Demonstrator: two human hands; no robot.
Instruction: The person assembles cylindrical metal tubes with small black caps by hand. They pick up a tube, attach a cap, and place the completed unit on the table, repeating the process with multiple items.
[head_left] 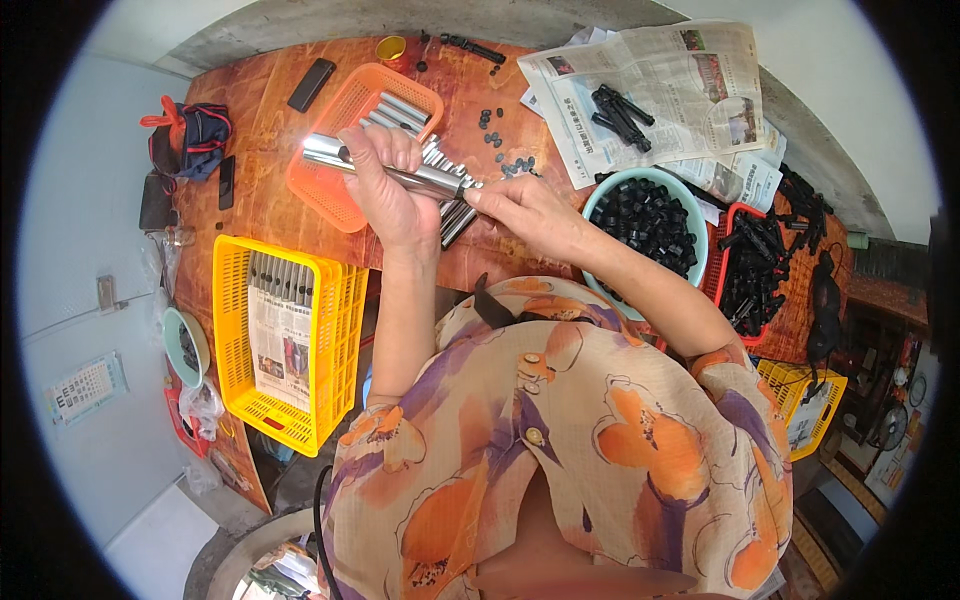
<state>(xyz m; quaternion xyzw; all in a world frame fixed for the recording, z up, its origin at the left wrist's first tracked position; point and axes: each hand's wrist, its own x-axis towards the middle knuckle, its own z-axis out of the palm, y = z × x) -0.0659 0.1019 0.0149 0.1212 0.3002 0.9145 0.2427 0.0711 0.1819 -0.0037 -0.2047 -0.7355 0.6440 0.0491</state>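
Note:
My left hand [388, 195] is wrapped around a shiny metal tube [326, 152], which slants slightly down to the right above the table. At the tube's right end my right hand [525, 208] is closed, thumb and fingers pinching there; a dark piece shows at that end, largely hidden by the fingers. Beneath the hands lies a row of metal tubes [455, 222], partly covered by them. Behind my left hand stands an orange plastic basket [330, 200] with more silver tubes [403, 108] in it. Several small black caps [516, 166] are scattered on the table just beyond my right hand.
To the right are a pale green basin [697, 215] of black parts and a red basket [722, 262] of black fittings. Newspaper [690, 110] bears black pieces. A yellow crate [320, 350] with tubes stands left. Two phones [312, 84] and a bag [195, 140] lie farther left.

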